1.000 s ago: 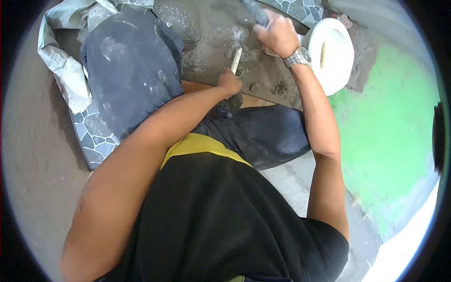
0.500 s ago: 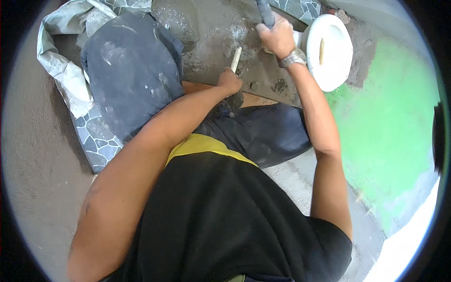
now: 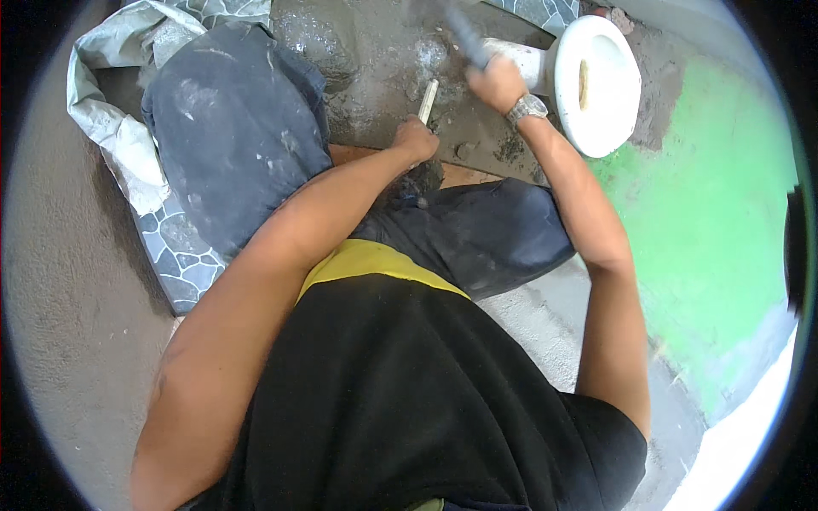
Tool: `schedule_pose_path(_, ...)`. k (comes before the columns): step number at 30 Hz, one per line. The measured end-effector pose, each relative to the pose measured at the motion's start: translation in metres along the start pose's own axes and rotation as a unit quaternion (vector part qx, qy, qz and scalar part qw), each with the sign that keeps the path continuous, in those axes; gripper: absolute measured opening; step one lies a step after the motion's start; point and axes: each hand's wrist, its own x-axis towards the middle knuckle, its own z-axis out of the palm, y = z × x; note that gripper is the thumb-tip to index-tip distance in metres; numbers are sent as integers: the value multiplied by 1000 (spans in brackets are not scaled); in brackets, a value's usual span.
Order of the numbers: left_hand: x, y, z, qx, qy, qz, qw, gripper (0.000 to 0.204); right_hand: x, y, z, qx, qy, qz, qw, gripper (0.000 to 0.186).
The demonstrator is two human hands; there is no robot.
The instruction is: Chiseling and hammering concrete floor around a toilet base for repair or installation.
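Note:
My left hand is closed round a short pale stick that stands up out of the fist, over wet grey cement. Its lower end is hidden by the hand. My right hand, a watch on its wrist, grips a long grey-handled tool. The handle slants up and left, and its far end is too blurred to make out. Close to the right hand lies a white rounded, basin-like piece with a white tubular part behind it.
A whitish sack lies folded open at the left beside my bent knee. Under it is stone-patterned tile. Wet cement spreads ahead of me. A green-painted surface runs along the right.
My right hand has come slightly down and nearer with the grey-handled tool, which now tilts further left and is motion-blurred. The left hand keeps its hold on the stick, almost still.

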Motion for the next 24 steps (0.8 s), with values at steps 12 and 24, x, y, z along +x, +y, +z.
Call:
schedule_pose_path(12,0,5,-1,-23,-38,-50,998,48,12,8,-3,119,19,-4,993,34)
schedule_pose_path(24,-6,14,-10,-5,-34,-42,999,41,19,25,9,-28,-76,34,996,33)
